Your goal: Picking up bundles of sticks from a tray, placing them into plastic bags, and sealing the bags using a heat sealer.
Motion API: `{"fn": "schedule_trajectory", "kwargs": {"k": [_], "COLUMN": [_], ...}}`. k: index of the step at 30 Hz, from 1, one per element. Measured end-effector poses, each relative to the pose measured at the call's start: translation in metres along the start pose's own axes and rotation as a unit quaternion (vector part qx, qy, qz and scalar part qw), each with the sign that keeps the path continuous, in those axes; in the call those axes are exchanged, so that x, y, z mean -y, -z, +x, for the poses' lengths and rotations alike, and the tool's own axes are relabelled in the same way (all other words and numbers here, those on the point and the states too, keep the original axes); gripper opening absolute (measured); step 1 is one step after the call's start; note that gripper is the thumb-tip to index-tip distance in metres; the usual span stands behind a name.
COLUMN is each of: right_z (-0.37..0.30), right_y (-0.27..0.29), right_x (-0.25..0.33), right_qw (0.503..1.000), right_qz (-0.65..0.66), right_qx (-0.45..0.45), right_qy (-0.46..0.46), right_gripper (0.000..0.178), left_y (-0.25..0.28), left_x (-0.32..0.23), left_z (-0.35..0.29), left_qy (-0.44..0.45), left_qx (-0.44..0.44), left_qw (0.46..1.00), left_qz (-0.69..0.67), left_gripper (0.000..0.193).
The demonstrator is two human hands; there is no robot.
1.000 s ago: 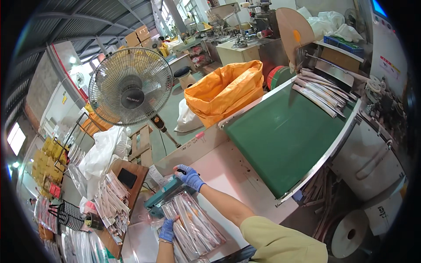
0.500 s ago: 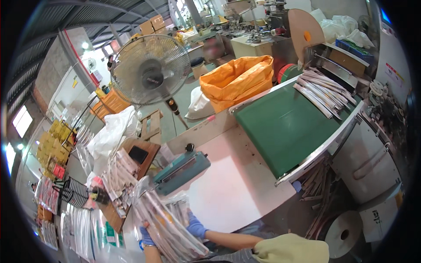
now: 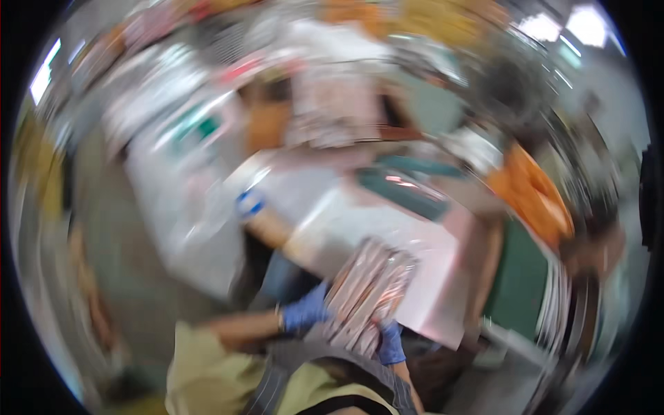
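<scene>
White tabletop [image 3: 425, 270]; both hands [image 3: 304, 313] [image 3: 391, 343] hold filled clear packets [image 3: 370, 294].

I wear this camera on my head, the left of a side-by-side pair, and it looks steeply down over my own front. My apron [image 3: 287, 377] and sleeve [image 3: 207, 370] lie along the lower edge, close to the lens; my left hand [image 3: 305, 311] and right hand [image 3: 391, 344] show just beyond. Past them is the tabletop [image 3: 432, 294], with the sack [image 3: 531, 197] farther off, right. The fisheye bends the blurred room round its rim, up to the lights [image 3: 586, 26].
</scene>
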State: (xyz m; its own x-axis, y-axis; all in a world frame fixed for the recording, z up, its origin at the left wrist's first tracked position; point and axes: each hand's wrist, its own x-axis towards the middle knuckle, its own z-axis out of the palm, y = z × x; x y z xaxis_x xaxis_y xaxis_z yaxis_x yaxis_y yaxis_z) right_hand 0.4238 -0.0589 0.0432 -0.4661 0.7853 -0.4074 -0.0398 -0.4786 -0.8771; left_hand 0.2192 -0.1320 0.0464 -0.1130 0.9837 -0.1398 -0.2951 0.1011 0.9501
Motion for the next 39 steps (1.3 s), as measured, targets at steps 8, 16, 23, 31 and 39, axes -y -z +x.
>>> {"fn": "schedule_trajectory", "kwargs": {"k": [8, 16, 23, 31, 39], "right_z": [0.028, 0.002, 0.023, 0.001, 0.021], "right_y": [-0.277, -0.457, -0.383, -0.448, -0.41], "right_x": [0.13, 0.119, 0.032, -0.008, -0.054], "right_qw": [0.868, 0.652, 0.846, 0.733, 0.68], "right_qz": [-0.077, -0.079, -0.146, -0.177, -0.38], "right_qx": [0.205, 0.125, 0.373, 0.325, 0.445], "right_qy": [0.446, 0.744, 0.353, 0.57, 0.442], "right_gripper": [0.073, 0.105, 0.097, 0.105, 0.078], "left_y": [0.197, 0.288, 0.25, 0.405, 0.366], "left_x": [-0.236, -0.159, -0.184, -0.164, -0.193], "left_z": [-0.107, -0.193, -0.322, -0.293, -0.314], "left_qy": [-0.335, 0.068, 0.236, -0.024, 0.095], "left_qx": [-0.249, -0.439, -0.488, -0.525, -0.333], "left_qw": [0.88, 0.657, 0.628, 0.729, 0.898], "left_qz": [0.229, 0.609, 0.559, 0.438, 0.272], "left_gripper": [0.039, 0.057, 0.038, 0.044, 0.04]}}
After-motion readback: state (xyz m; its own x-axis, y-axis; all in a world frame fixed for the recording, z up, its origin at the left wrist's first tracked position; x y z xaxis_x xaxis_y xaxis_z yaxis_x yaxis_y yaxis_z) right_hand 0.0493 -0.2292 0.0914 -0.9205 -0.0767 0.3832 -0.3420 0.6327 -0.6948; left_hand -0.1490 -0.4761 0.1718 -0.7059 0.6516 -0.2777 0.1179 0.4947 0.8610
